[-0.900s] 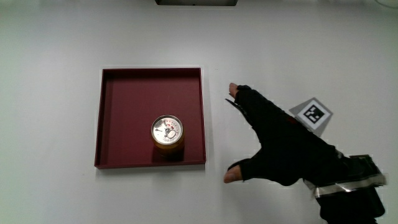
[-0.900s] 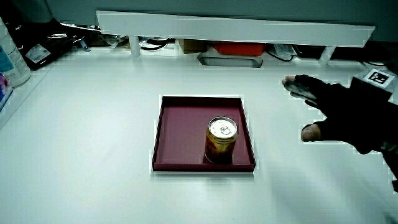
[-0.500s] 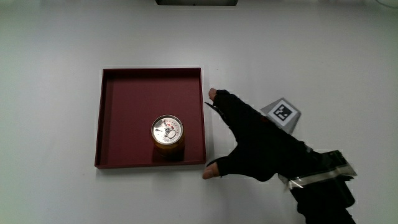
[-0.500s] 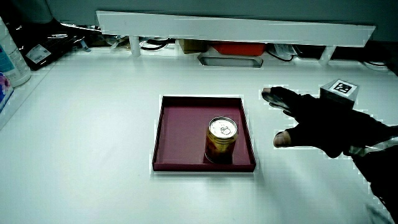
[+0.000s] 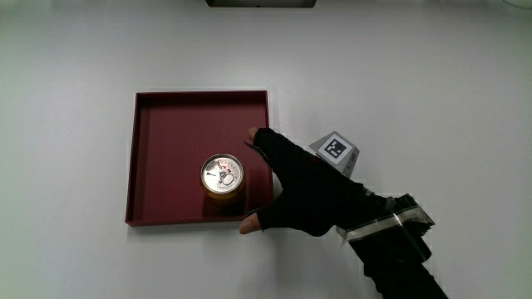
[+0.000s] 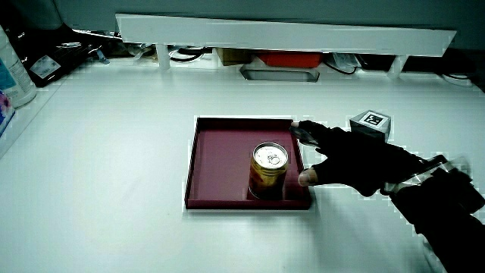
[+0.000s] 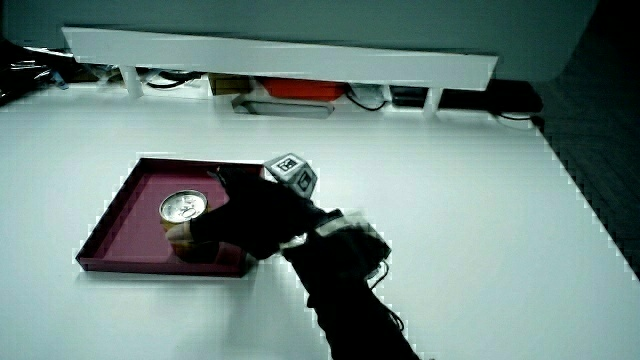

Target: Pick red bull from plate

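Observation:
A gold can with a silver top stands upright in a dark red square plate, in the part nearer the person. Both side views show the can and the plate. The hand in its black glove reaches over the plate's edge beside the can, fingers spread, thumb and forefinger apart on either side of the can without touching it. The hand holds nothing. A patterned cube sits on its back.
A low white partition runs along the table's edge farthest from the person, with cables and a red object under it. A bottle stands at the table's edge in a side view.
The hand has moved across the table toward the plate and now reaches over its edge, close beside the can. The can and plate have not moved.

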`<state>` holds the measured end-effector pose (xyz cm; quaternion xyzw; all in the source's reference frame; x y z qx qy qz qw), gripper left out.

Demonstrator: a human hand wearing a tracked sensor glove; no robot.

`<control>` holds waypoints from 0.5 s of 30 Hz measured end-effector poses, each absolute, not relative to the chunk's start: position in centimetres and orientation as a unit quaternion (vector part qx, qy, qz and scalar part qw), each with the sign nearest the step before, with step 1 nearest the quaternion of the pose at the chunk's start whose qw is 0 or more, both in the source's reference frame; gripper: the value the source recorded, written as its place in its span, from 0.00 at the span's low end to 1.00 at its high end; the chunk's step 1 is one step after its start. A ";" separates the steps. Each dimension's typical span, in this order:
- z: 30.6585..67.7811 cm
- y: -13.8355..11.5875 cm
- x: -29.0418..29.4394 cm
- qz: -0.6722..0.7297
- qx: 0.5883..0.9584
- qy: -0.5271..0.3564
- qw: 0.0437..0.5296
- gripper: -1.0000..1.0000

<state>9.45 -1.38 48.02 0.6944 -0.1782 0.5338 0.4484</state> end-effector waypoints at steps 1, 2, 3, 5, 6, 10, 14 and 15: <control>48.4 -1.4 9.2 0.539 0.690 -0.181 0.448 0.50; 48.8 -1.3 9.0 0.544 0.685 -0.181 0.449 0.50; 49.1 -1.3 8.9 0.547 0.683 -0.181 0.449 0.50; 49.8 -1.2 8.5 0.554 0.676 -0.180 0.450 0.50; 49.9 -1.1 8.3 0.556 0.673 -0.177 0.454 0.50; 51.1 -1.0 7.5 0.558 0.672 -0.181 0.453 0.50; 51.6 -0.7 7.1 0.556 0.673 -0.180 0.453 0.50; 51.7 -0.7 7.0 0.557 0.673 -0.182 0.451 0.50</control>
